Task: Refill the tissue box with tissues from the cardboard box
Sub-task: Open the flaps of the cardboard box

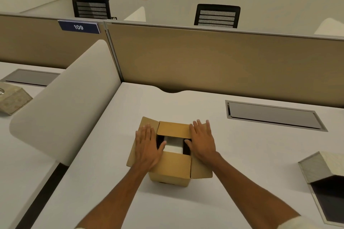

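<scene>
A small brown cardboard box [172, 168] stands on the white desk in front of me, its top flaps spread. Inside it shows a white stack of tissues [174, 145]. My left hand [147, 147] lies flat on the left flap, thumb reaching into the opening. My right hand [202, 140] lies flat on the right flap, thumb at the opening's edge. Neither hand holds anything. The grey patterned tissue box [316, 167] lies at the right edge of the desk, open, with a dark inside [329, 197].
A tan partition [204, 57] closes the desk's far side. A grey cable hatch [273, 115] is set in the desk at the right. A white curved divider [65, 109] stands on the left; beyond it another patterned tissue box [13, 98] sits on the neighbouring desk.
</scene>
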